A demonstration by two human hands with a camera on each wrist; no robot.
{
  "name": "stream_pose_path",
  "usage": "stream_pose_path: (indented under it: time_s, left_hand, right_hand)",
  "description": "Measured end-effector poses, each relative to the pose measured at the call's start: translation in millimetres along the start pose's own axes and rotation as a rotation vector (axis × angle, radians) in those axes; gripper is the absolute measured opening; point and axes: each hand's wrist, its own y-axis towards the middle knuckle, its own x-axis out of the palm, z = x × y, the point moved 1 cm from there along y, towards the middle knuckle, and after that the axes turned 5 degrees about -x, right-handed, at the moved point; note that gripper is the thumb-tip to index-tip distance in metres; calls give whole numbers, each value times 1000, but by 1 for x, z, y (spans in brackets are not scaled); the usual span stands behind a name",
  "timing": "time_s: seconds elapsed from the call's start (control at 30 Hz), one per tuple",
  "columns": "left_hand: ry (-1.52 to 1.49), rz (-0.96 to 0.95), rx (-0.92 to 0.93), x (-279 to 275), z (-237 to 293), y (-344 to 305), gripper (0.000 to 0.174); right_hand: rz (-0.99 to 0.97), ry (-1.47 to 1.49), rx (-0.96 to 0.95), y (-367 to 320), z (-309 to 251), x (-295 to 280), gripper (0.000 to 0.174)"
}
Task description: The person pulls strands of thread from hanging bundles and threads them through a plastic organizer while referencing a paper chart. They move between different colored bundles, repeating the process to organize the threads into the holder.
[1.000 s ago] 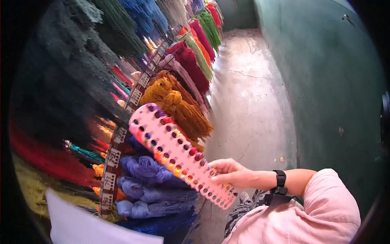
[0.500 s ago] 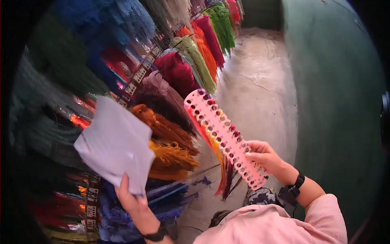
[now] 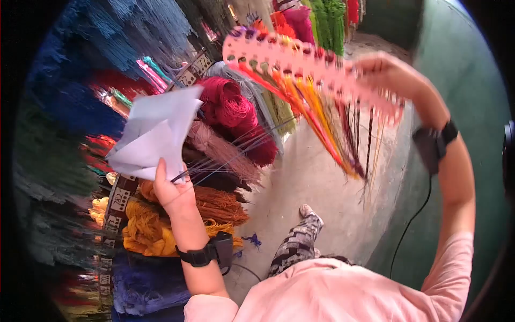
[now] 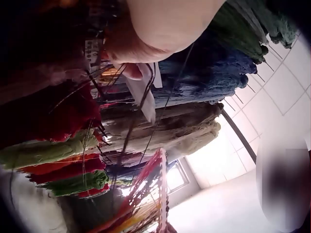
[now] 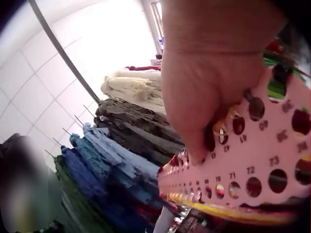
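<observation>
My left hand (image 3: 174,188) grips a folded white sheet of paper (image 3: 153,137), its thumb lying along the near edge. Several long dark threads (image 3: 230,154) run out from the same fingers toward the right. Raised at the right, my right hand (image 3: 389,75) pinches the edge of a pink thread card (image 3: 322,67) with rows of round holes. Printed numbers beside the holes of the pink thread card (image 5: 243,167) show in the right wrist view. Red, orange, yellow and dark threads (image 3: 314,112) hang from the card.
Racks on the left carry yarn skeins: a crimson skein (image 3: 230,104), orange-yellow yarn (image 3: 147,228) and blue yarn (image 3: 145,282). Number labels (image 3: 119,199) line the rack. A concrete floor (image 3: 289,204) runs beside a green wall (image 3: 461,107) at the right.
The right hand has lifted the pink card up and away, with its threads trailing. The left hand with the paper came into view and rose; dark threads now stretch from it.
</observation>
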Motion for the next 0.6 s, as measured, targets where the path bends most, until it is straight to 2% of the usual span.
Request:
stream_pose_path:
  time_s: [0.03, 0.07, 0.13, 0.17, 0.2, 0.27, 0.33, 0.37, 0.4, 0.47, 0.5, 0.57, 0.6]
  left_hand:
    - [-97, 123, 15, 7, -2, -6, 23]
    - [-40, 177, 80, 9, -4, -10, 24]
    - [28, 200, 181, 15, -13, -17, 25]
    - [24, 212, 174, 14, -11, -26, 25]
    - [16, 230, 178, 15, -7, -34, 26]
    - [9, 238, 202, 20, -7, -36, 28]
    - [45, 252, 206, 20, -9, -40, 34]
    - [17, 180, 145, 9, -12, -37, 32]
    - [-64, 129, 78, 3, -14, -26, 31]
    - [-140, 161, 100, -27, -22, 6, 31]
    - [-217, 185, 93, -35, -21, 10, 31]
    - [-372, 232, 72, -48, -24, 13, 31]
    - [-340, 174, 97, -39, -41, 6, 33]
  right_hand:
    - [-57, -20, -6, 26, 0, -16, 28]
    - [-112, -47, -17, 55, -1, -31, 27]
    - [-153, -131, -93, 112, -3, -51, 27]
    - [-196, -119, -9, 143, 1, -60, 27]
    - [-285, 1, 63, 168, -15, -49, 26]
    - [-403, -30, -4, 210, -32, -30, 16]
    - [-562, -57, -24, 254, -23, -11, 14]
    - [-638, -70, -37, 270, -20, -1, 14]
    - [-709, -82, -41, 294, -12, 13, 16]
    - [-850, -123, -58, 350, 21, 43, 26]
    - [-805, -213, -72, 372, 36, 59, 28]
    - [-892, -348, -124, 401, 51, 96, 31]
    - [-900, -368, -189, 404, 72, 91, 32]
